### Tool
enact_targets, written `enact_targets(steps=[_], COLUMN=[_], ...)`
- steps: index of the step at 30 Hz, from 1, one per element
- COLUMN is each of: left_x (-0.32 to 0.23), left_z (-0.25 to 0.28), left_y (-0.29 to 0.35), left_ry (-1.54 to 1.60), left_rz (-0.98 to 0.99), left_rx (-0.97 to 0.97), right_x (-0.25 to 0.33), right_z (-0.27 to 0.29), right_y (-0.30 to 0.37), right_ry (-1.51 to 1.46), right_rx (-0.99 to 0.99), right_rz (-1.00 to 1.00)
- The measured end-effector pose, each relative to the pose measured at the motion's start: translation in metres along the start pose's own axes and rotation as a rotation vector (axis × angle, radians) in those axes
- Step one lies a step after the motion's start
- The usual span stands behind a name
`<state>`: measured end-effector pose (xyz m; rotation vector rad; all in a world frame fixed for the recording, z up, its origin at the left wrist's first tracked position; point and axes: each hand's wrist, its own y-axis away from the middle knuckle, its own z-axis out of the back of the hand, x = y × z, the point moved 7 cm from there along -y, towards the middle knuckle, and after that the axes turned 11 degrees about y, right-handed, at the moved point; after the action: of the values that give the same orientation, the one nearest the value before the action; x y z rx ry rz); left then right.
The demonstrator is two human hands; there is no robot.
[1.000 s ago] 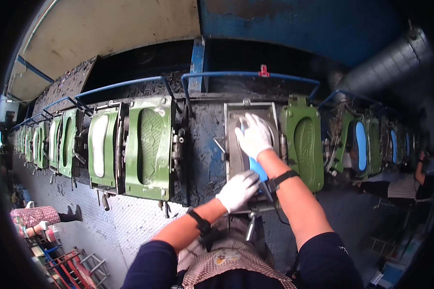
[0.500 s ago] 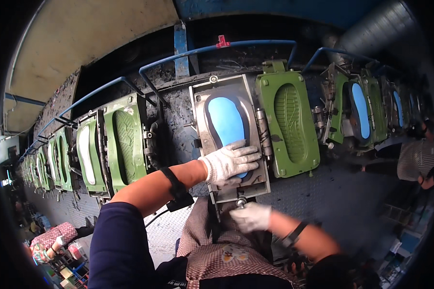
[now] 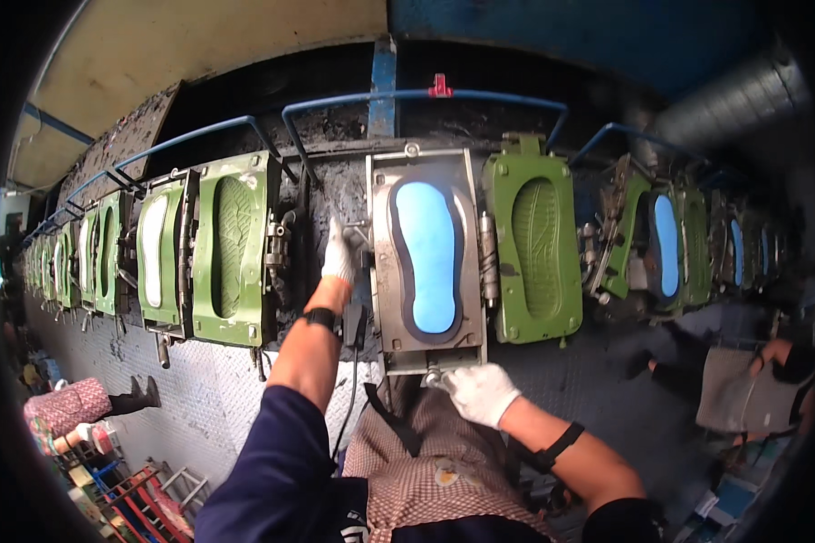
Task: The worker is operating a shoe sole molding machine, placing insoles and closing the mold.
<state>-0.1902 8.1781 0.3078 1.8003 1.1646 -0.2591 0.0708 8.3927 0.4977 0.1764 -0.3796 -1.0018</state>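
Observation:
A metal shoe-sole mould [image 3: 385,308] lies open in front of me, with a blue insole [image 3: 427,253] set in the dark rim of its raised form. My left hand [image 3: 338,255], in a white glove, is beside the mould's left edge, seen edge-on with its fingers stretched away from me. It is close to a small metal side lever [image 3: 359,225]; whether it touches the lever I cannot tell. At the near end, my right hand [image 3: 482,395], also gloved, is closed around a metal handle [image 3: 436,374]. Hinged at the right is the green mould half [image 3: 539,249] with a ridged sole cavity.
More green moulds [image 3: 235,244] line the bench on the left, some with white insoles [image 3: 155,253]. Others on the right bear blue insoles [image 3: 666,244]. A blue rail [image 3: 353,101] runs behind. People [image 3: 752,389] [image 3: 68,407] are at both sides.
My left hand has lifted off the blue insole and moved left to the mould's side, uncovering the insole. My right hand stays at the front handle.

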Motion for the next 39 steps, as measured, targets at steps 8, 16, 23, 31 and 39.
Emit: enact_targets(steps=[8,16,23,31,39], left_x=[0.037,0.064,-0.005,0.032,0.264], left_z=[0.076,-0.029,-0.002,-0.227,-0.455], left_y=[0.113,0.072,0.112,0.302,0.225], left_ry=[-0.946,-1.270,-1.378,-1.029,-1.230], left_rz=[-0.087,-0.208,-0.240,-0.733,-0.726], left_rx=[-0.135,-0.173,-0.050,0.025,0.177], right_x=[-0.028,-0.160,-0.339,-0.500,-0.510], right_z=[0.050,0.049,0.078,0.097,0.106], right_y=[0.043,0.194,0.229,0.157,0.188], right_ry=[-0.310,-0.362,0.217,0.752,0.336], right_rx=[-0.271,-0.481,-0.406,0.127,-0.060], right_rz=[-0.218,-0.751,-0.845,-0.728,-0.594])
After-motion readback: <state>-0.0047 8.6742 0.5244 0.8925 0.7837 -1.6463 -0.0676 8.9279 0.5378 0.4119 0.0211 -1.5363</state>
